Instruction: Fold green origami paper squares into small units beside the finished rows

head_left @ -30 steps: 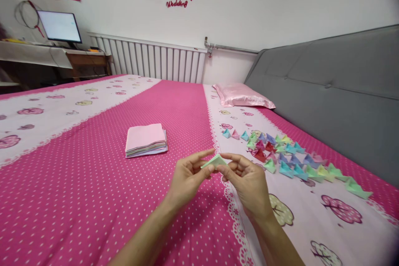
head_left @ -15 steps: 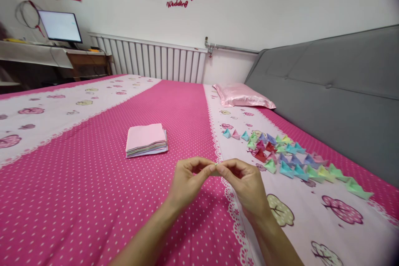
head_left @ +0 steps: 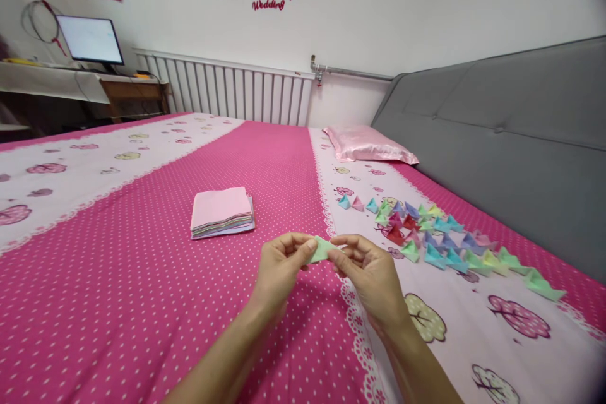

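Note:
A small light green folded paper (head_left: pixel 321 250) is held up above the bed between my two hands. My left hand (head_left: pixel 283 265) pinches its left side between thumb and fingers. On the other side, my right hand (head_left: pixel 368 271) grips the right corner with thumb and forefinger. Part of the paper is hidden behind my fingertips. To the right, several folded paper boats (head_left: pixel 446 259) in green, blue, pink, red, purple and yellow stand in rows on the bedspread. A stack of square coloured paper (head_left: pixel 222 211), pink on top, lies beyond my left hand.
The bed has a pink dotted and white bedspread (head_left: pixel 156 278). A pink pillow (head_left: pixel 369 144) lies at the far side, and a grey headboard (head_left: pixel 502 107) borders the right. Behind stand a white radiator (head_left: pixel 227 85) and a desk with a monitor (head_left: pixel 89 40).
My hands have moved slightly apart and turned the folded paper, so its green face now shows between them. Earlier it was almost wholly covered by my fingers.

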Available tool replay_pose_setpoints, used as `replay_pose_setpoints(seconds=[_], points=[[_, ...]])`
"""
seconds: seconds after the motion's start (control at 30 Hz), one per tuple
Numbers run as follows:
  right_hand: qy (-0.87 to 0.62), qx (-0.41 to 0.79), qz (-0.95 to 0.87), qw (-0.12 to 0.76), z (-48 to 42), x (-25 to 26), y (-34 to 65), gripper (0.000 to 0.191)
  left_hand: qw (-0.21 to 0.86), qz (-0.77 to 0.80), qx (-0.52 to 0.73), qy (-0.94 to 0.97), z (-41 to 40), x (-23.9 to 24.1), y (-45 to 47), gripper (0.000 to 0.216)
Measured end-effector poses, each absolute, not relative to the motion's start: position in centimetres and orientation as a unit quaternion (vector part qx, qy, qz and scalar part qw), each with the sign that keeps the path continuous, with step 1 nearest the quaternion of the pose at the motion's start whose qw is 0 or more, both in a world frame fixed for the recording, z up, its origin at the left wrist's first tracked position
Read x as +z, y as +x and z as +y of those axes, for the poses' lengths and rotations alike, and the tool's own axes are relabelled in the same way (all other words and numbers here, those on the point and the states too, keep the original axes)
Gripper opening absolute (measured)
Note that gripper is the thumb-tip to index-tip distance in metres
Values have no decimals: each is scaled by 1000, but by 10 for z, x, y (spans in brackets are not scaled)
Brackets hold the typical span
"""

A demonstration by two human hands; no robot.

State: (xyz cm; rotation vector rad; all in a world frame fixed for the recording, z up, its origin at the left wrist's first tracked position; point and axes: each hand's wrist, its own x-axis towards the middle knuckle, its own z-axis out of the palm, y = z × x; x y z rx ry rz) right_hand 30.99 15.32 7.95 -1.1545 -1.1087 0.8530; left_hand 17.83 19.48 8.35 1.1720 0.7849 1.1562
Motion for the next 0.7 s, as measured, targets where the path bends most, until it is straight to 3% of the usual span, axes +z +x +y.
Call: replay_pose_setpoints(seconds=[0.27,0.57,0.7], points=[[-509,352,-511,596,153,83,316,18,630,354,477,500,195,87,179,27],[-515,343,-526,584,152,81,314,27,615,346,499,503,194,82,180,17],[-494,363,-529,587,153,80,307,23,641,345,526,440,192,76,186,17]])
